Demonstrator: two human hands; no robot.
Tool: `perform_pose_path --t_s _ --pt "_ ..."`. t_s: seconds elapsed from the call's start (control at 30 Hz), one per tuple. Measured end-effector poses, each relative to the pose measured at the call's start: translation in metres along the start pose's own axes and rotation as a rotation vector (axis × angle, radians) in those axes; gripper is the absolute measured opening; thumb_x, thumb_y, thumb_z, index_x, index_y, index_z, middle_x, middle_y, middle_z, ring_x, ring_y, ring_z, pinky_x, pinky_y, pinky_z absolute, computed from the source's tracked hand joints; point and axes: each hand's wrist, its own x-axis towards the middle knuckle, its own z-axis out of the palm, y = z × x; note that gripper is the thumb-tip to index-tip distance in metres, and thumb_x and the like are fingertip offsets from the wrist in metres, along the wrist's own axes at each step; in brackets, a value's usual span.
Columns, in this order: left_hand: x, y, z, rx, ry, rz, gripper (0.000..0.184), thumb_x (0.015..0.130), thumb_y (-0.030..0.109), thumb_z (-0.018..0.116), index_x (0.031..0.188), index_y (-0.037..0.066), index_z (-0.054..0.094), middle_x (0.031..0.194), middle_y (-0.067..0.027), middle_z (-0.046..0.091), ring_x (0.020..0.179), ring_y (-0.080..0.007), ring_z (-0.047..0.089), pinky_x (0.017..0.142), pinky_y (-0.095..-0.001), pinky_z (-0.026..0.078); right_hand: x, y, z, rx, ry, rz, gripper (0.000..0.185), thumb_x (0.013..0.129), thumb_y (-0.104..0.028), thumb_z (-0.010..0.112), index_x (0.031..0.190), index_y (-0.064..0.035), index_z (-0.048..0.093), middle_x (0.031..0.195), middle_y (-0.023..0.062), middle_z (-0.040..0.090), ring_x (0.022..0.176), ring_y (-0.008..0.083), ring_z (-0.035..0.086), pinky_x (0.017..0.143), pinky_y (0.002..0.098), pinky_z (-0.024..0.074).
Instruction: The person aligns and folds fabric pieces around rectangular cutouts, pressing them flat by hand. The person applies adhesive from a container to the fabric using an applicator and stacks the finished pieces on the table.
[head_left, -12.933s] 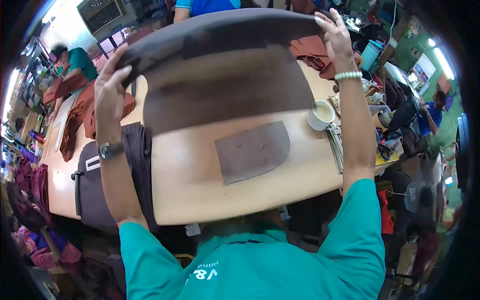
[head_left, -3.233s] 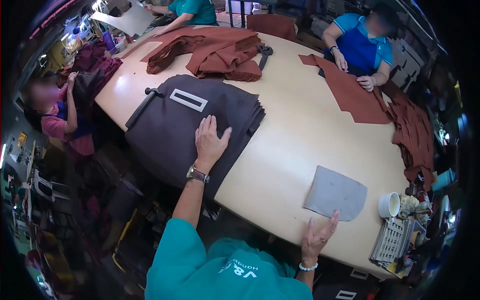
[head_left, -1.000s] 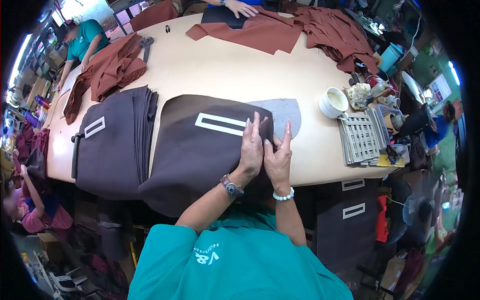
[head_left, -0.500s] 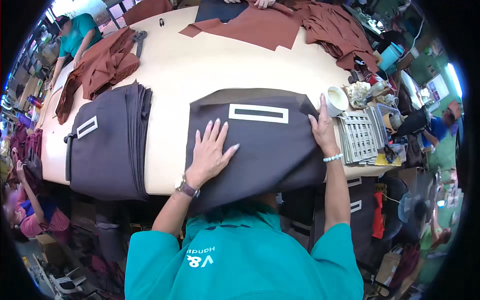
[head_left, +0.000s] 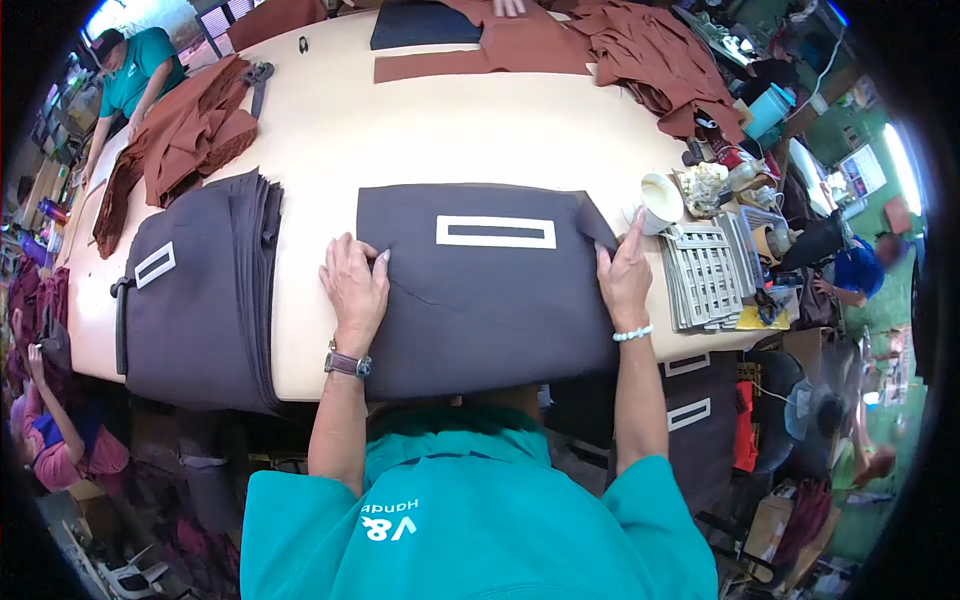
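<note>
A dark grey-brown fabric panel (head_left: 480, 320) lies before me at the table's front edge, with a white-framed rectangular slot (head_left: 495, 242) near its top. My left hand (head_left: 355, 285) rests at the panel's left edge, fingers stretched over the tabletop and thumb touching the cloth. At the right edge is my right hand (head_left: 625, 285), its index finger extended and its thumb at the cloth. Just above that thumb, the panel's upper right corner is folded over. A white mug (head_left: 660, 205) with pale contents stands close to my right fingertips.
To the left lies a thick stack of dark panels (head_left: 200, 300) with a dark clamp-like bar (head_left: 121, 325) at its side. Rust-brown cloth (head_left: 640, 60) is heaped across the table. Slotted pale frames (head_left: 700, 275) are piled right of the mug. Co-workers are around the table.
My left hand has moved off the middle of the panel to its left edge. The panel now lies flatter and squarer, its right corner folded. Across the table, the brown cloth has shifted.
</note>
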Motion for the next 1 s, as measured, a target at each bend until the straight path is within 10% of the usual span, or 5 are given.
perform_pose_path --t_s 0.2,0.43,0.6,0.83,1.0 --pt "-0.015 0.031 -0.022 -0.496 -0.100 -0.229 0.009 0.084 0.006 0.059 0.088 0.000 0.052 0.081 -0.0073 0.054 0.066 -0.0149 0.051 0.054 -0.0256 0.040 -0.014 0.006 -0.009 0.239 0.142 -0.006 0.075 0.072 0.005 0.054 0.138 0.0023 0.020 0.070 0.0155 0.058 0.061 0.0340 0.059 0.057 0.0412 0.0444" --pt "-0.056 0.010 -0.046 -1.131 -0.561 -0.358 0.047 0.075 -0.005 0.055 0.122 -0.002 0.049 0.113 -0.0095 0.057 0.098 -0.0137 0.055 0.082 -0.0220 0.043 -0.031 0.019 -0.023 0.187 -0.044 -0.012 0.074 0.074 0.004 0.058 0.138 0.0026 0.020 0.064 0.0136 0.057 0.057 0.0317 0.059 0.055 0.0392 0.0439" --pt "-0.035 0.025 -0.064 -0.969 -0.605 -0.110 0.062 0.069 -0.009 0.047 0.130 -0.004 0.040 0.126 -0.0156 0.049 0.117 -0.0199 0.046 0.101 -0.0289 0.032 -0.008 0.020 -0.030 0.169 0.134 -0.093 0.072 0.074 0.005 0.057 0.138 0.0027 0.023 0.068 0.0151 0.059 0.063 0.0291 0.060 0.059 0.0365 0.0457" --pt "-0.015 0.022 -0.035 -0.585 -0.363 -0.026 0.062 0.071 -0.001 0.051 0.131 -0.006 0.037 0.111 -0.0247 0.054 0.107 -0.0286 0.053 0.094 -0.0311 0.039 0.030 0.013 -0.005 0.016 0.096 -0.147 0.075 0.074 -0.002 0.063 0.137 -0.0001 0.023 0.071 0.0148 0.061 0.063 0.0334 0.061 0.059 0.0403 0.0481" --pt "-0.016 0.028 -0.028 -0.539 -0.211 -0.075 0.057 0.074 0.013 0.066 0.122 -0.010 0.046 0.101 -0.0238 0.056 0.101 -0.0327 0.054 0.087 -0.0354 0.042 0.028 0.020 0.021 -0.185 0.099 -0.253 0.074 0.074 -0.007 0.063 0.138 -0.0026 0.025 0.101 0.0175 0.055 0.084 0.0336 0.059 0.071 0.0386 0.0484"
